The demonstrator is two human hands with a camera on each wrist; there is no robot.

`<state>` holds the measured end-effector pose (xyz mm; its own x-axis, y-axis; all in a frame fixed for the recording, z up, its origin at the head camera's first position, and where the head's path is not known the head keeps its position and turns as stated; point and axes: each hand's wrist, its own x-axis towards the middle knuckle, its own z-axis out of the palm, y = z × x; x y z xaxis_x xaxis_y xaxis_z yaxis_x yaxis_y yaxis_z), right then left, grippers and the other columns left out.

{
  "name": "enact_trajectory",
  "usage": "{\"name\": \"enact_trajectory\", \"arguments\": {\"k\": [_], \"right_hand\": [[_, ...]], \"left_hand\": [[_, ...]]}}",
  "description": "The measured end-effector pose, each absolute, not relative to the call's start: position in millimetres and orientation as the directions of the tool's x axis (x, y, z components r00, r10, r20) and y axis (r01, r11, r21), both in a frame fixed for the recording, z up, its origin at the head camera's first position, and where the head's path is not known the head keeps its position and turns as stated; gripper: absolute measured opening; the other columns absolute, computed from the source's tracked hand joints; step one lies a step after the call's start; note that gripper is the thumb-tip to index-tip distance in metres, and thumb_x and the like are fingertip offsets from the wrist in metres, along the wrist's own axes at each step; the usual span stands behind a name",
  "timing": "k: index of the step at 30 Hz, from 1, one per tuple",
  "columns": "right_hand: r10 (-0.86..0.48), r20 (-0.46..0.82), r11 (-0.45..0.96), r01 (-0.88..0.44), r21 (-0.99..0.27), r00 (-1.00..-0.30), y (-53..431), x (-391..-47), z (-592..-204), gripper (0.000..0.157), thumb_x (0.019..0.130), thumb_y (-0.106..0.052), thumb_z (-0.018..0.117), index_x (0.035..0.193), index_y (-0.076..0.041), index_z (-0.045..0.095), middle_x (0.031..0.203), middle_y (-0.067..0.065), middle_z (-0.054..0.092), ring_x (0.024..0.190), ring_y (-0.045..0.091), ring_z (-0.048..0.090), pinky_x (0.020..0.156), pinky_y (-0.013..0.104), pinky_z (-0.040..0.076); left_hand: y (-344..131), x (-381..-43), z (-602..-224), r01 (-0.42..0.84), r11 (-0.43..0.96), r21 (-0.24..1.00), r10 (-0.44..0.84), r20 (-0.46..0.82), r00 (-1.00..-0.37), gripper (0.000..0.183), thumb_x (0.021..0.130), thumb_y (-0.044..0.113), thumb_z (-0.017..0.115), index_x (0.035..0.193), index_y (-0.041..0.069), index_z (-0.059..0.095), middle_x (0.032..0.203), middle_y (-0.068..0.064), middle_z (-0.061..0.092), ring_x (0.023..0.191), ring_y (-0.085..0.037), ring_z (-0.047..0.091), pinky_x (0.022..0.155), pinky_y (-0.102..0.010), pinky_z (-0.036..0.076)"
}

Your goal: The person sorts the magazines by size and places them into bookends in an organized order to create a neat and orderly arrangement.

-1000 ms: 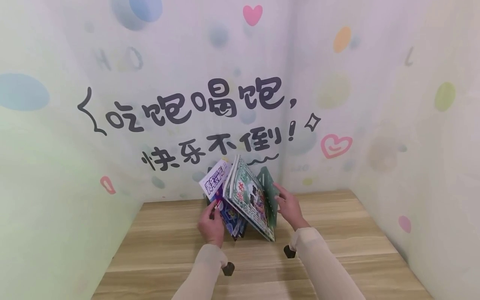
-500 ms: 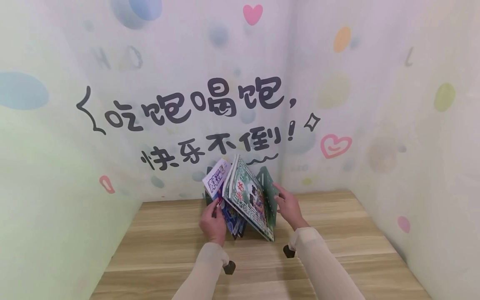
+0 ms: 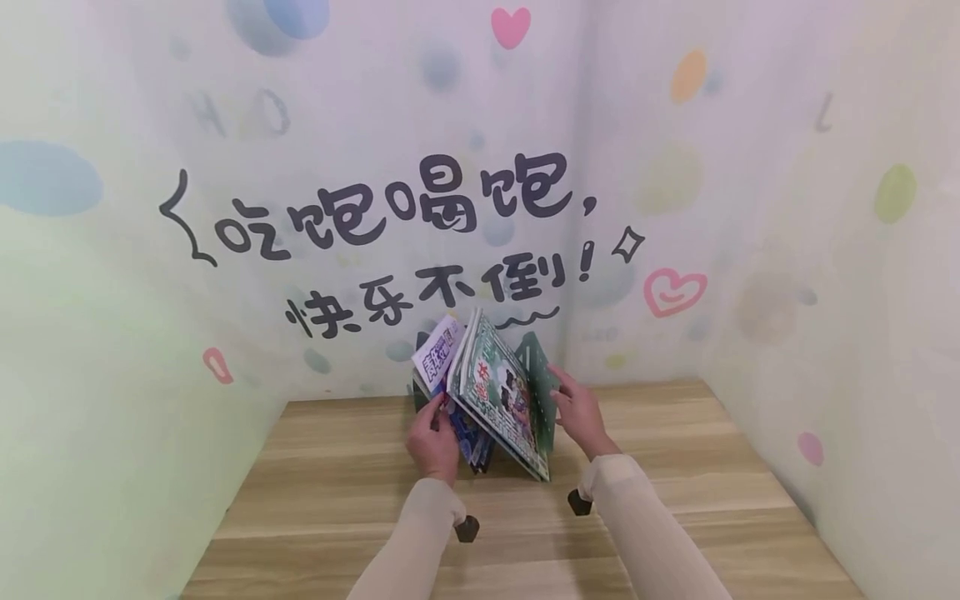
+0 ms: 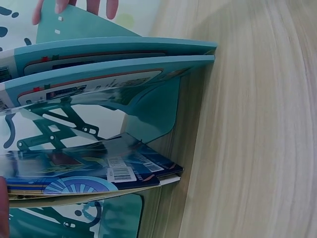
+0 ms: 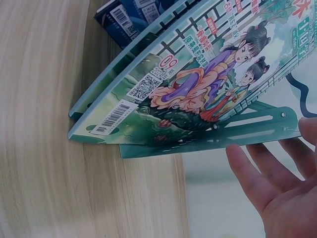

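Note:
A green folding book rack (image 3: 546, 390) with scissor-style side links stands on the table, with magazines leaning in it. My left hand (image 3: 433, 443) pinches the lower edge of a white-and-purple magazine (image 3: 437, 352) at the left, beside a dark blue magazine (image 4: 119, 166) with barcodes. Only a sliver of that hand shows in the left wrist view. Green-covered magazines (image 3: 510, 400) lean tilted in the middle, one with two drawn figures on its front. At the right, my right hand (image 3: 585, 417) holds the rack's upright end panel, thumb inside and fingers (image 5: 270, 168) outside.
The wood-grain table (image 3: 315, 500) spreads in front and to both sides. Close behind the rack rises a pale wall (image 3: 450, 108) with black lettering and coloured spots. Dark wrist devices (image 3: 467, 529) hang below both cuffs.
My left hand has shifted slightly right, bringing the white-and-purple magazine closer to the green-covered ones. My right hand stays at the rack's end panel.

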<state>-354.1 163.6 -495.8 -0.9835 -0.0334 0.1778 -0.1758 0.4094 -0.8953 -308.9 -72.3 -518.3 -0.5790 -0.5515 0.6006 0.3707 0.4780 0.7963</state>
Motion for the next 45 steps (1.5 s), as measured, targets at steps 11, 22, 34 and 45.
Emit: {"name": "enact_trajectory", "arguments": {"k": [11, 22, 34, 45], "right_hand": [[-0.034, 0.184, 0.405, -0.182, -0.896, -0.982, 165, -354, -495, 0.048, 0.102, -0.011, 0.049, 0.146, -0.03, 0.045, 0.143, 0.021, 0.046, 0.125, 0.041, 0.049, 0.073, 0.042, 0.059], [-0.043, 0.178, 0.398, -0.18, -0.9, -0.983, 164, -355, -494, 0.048, 0.102, -0.012, 0.049, 0.147, -0.029, 0.044, 0.144, 0.019, 0.046, 0.125, 0.042, 0.049, 0.074, 0.044, 0.059], [-0.036, 0.162, 0.397, -0.163, -0.903, -0.986, 165, -354, -495, 0.048, 0.103, -0.012, 0.048, 0.147, -0.029, 0.043, 0.143, 0.021, 0.046, 0.125, 0.042, 0.049, 0.074, 0.043, 0.059], [-0.035, 0.182, 0.419, -0.18, -0.89, -0.983, 163, -352, -495, 0.048, 0.102, -0.011, 0.049, 0.147, -0.028, 0.045, 0.142, 0.021, 0.048, 0.124, 0.042, 0.05, 0.071, 0.04, 0.06]], "left_hand": [[-69, -312, -522, 0.341, 0.529, 0.777, -0.527, 0.616, -0.586, 0.024, 0.081, -0.004, 0.071, 0.102, 0.006, 0.076, 0.098, -0.01, 0.073, 0.074, -0.024, 0.066, 0.066, -0.041, 0.055], [-72, -309, -521, 0.208, 0.541, 0.815, -0.488, 0.505, -0.712, 0.023, 0.087, 0.007, 0.072, 0.108, 0.011, 0.075, 0.099, -0.007, 0.073, 0.079, -0.021, 0.066, 0.071, -0.04, 0.056], [-77, -307, -532, 0.281, 0.648, 0.708, -0.349, 0.604, -0.717, 0.035, 0.079, -0.008, 0.072, 0.111, 0.009, 0.073, 0.106, -0.011, 0.072, 0.095, -0.029, 0.068, 0.079, -0.043, 0.056], [-83, -307, -534, 0.329, 0.697, 0.637, -0.288, 0.668, -0.686, 0.035, 0.077, -0.011, 0.072, 0.107, 0.007, 0.071, 0.095, -0.006, 0.062, 0.082, -0.022, 0.062, 0.071, -0.037, 0.056]]}}
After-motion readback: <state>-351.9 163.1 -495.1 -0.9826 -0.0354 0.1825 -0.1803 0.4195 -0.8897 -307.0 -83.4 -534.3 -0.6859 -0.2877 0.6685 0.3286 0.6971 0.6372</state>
